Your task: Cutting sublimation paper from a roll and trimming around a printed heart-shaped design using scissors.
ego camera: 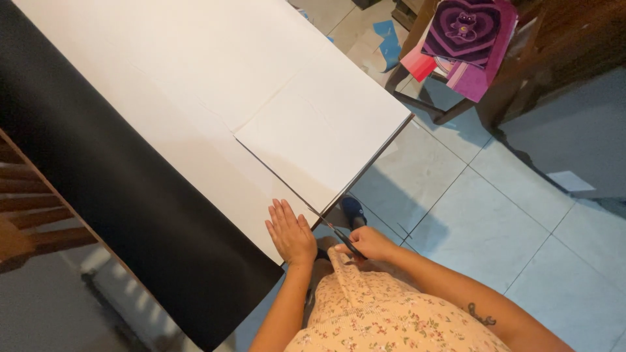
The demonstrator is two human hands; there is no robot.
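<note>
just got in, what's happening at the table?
A person is cutting a large white sheet with scissors. The right hand holds the scissors at the sheet's near edge, with a long cut already running up into the sheet. The left hand lies flat on the sheet beside the cut. A black sheet lies under the white one. Behind, coloured paper sits on a wooden chair, above a tiled floor.

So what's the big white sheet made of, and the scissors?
The white sheet looks like thin card or paper: matt, flat, with a clean straight slit. The scissors in the right hand seem metal-bladed with dark handles, though they show too small to be sure.
</note>
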